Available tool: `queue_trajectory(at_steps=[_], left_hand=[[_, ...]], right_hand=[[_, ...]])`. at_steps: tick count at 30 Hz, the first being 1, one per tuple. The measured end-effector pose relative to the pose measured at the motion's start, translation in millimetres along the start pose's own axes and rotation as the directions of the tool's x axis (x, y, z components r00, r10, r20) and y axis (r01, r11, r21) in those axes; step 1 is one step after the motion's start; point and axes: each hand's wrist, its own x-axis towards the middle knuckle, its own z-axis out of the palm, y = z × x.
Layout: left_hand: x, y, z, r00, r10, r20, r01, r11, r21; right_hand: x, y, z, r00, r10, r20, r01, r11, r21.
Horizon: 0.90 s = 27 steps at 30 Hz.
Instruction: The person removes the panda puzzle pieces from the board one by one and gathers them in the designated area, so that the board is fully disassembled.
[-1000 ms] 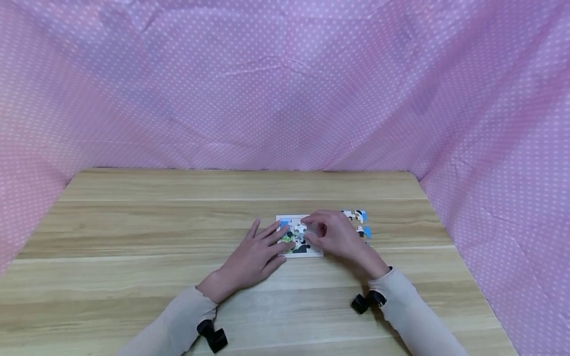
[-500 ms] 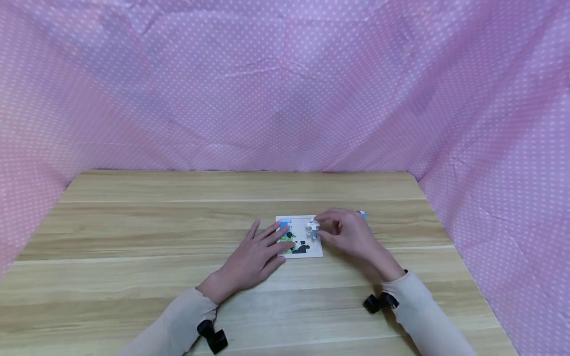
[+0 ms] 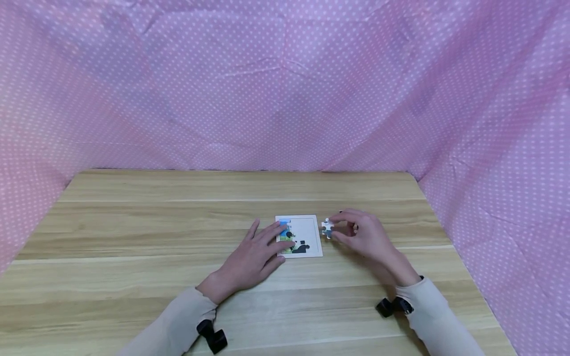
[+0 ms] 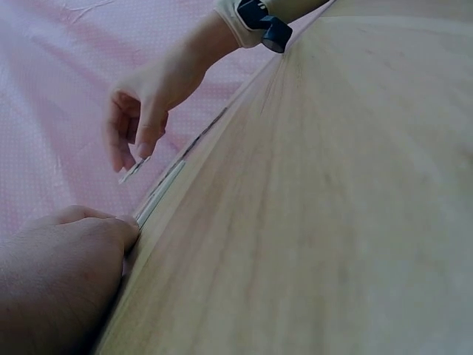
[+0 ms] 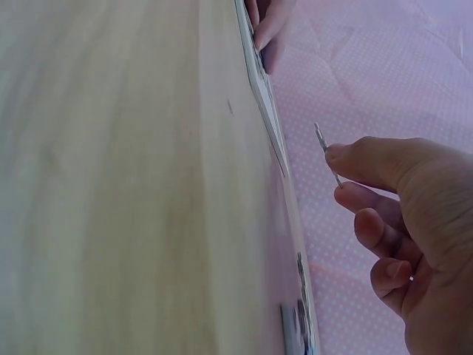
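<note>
My left hand (image 3: 251, 259) lies with spread, straight fingers on the left part of a white-bordered puzzle board (image 3: 308, 229). Under and beside those fingers, blue, green and black jigsaw pieces (image 3: 301, 248) fill the board's left side and lower middle; the fingers hide part of them. Just right of the board, my right hand (image 3: 366, 236) pinches a white and blue jigsaw piece (image 3: 327, 228) between thumb and fingertips. Seen edge-on in the right wrist view, this thin piece (image 5: 320, 137) is held above the table.
Loose jigsaw pieces (image 5: 297, 329) lie on the table to the right of the board, mostly hidden behind my right hand in the head view. The wooden table (image 3: 156, 222) ends at a pink dotted cloth (image 3: 285, 99) at the back and sides.
My right hand has lifted the white and blue jigsaw piece off the middle of the board and carried it right, past the board's edge. My left hand has stayed in place.
</note>
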Motion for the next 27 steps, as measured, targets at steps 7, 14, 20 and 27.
queue_trajectory(at_steps=[7,14,20,27], left_hand=[[0.9,0.2,0.4,1.000,-0.014,-0.004,0.014,1.000,-0.004],[0.8,0.9,0.5,1.000,-0.013,-0.011,0.013,1.000,0.002],[0.6,1.4,0.3,1.000,-0.014,-0.011,0.014,1.000,-0.001],[0.1,1.2,0.2,1.000,-0.014,-0.013,0.014,1.000,-0.002]], right_hand=[[-7.7,9.9,-6.6,0.999,-0.009,-0.037,0.008,1.000,-0.019],[-16.1,19.7,-13.6,0.999,0.045,-0.025,-0.045,0.998,-0.033],[-22.9,27.4,-17.9,0.997,0.081,-0.007,-0.081,0.995,-0.066],[-24.8,32.8,-19.5,0.996,0.087,0.021,-0.085,0.992,-0.096]])
